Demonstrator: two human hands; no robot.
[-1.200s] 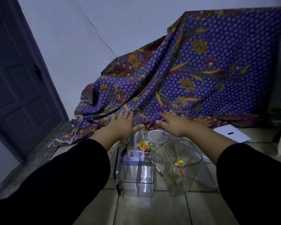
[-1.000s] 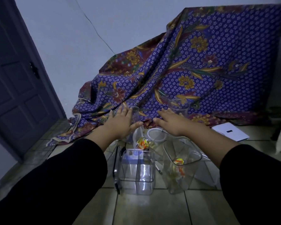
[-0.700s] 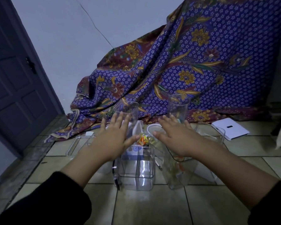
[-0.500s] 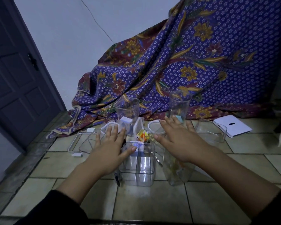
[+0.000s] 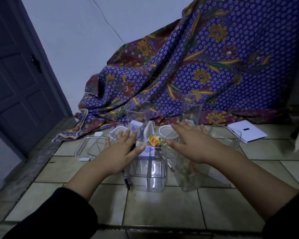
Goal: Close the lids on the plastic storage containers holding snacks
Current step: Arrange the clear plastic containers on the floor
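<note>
Several clear plastic containers stand lidless on the tiled floor. A square divided container (image 5: pixel 148 171) sits front centre, a round-cornered one (image 5: pixel 190 176) with colourful snacks to its right. Two tall containers stand behind: a square one (image 5: pixel 138 112) and a round one (image 5: pixel 192 107). Loose lids lie around: a white-rimmed round lid (image 5: pixel 167 134) and a clear rectangular lid (image 5: pixel 88 147). My left hand (image 5: pixel 121 152) hovers flat, fingers spread, left of the divided container. My right hand (image 5: pixel 192 144) hovers flat over the right container. Neither holds anything.
A patterned blue batik cloth (image 5: pixel 197 66) drapes against the wall behind the containers. A white flat box (image 5: pixel 247 133) lies at the right. A low clear tub (image 5: pixel 230 137) stands beside it. A dark door (image 5: pixel 16 75) is on the left. An orange snack wrapper (image 5: pixel 154 140) lies among the lids.
Both hands have drawn back toward me from the cloth's edge and now hover over the front containers. The view has tilted down, showing more floor.
</note>
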